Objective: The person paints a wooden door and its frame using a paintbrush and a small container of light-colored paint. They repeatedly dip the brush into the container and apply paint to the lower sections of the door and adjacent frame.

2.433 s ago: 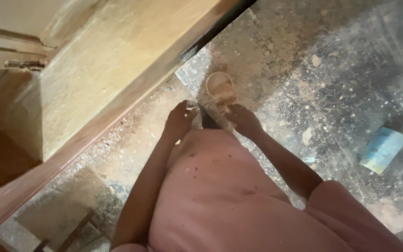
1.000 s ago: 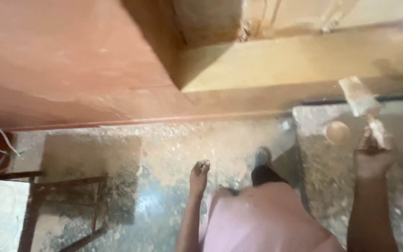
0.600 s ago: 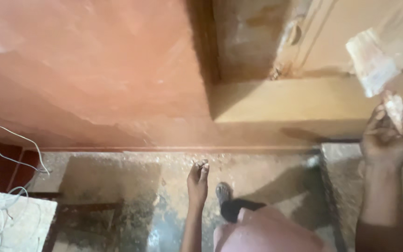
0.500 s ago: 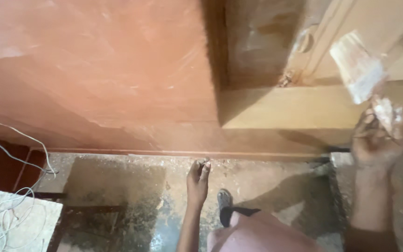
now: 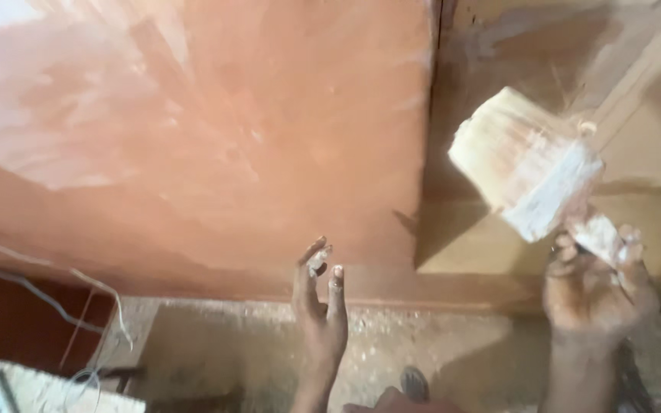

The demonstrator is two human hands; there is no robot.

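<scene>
head view: right hand (image 5: 598, 294) raised gripping brush (image 5: 529, 180); left hand (image 5: 320, 306) empty, fingers straight.

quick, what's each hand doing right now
Left hand: open, holding nothing.
Right hand: closed on a wide paintbrush.

A broad reddish-brown wooden panel (image 5: 208, 138) fills the upper left, its face streaked with paler patches, and it ends at a dark vertical edge against lighter, unfinished tan woodwork (image 5: 636, 130) on the right. Below both lies a speckled concrete floor (image 5: 437, 359) dusted with sawdust. At the lower left, thin pale wires (image 5: 78, 294) trail down past a dark red strip toward a whitish block (image 5: 32, 386) at the bottom edge.
</scene>
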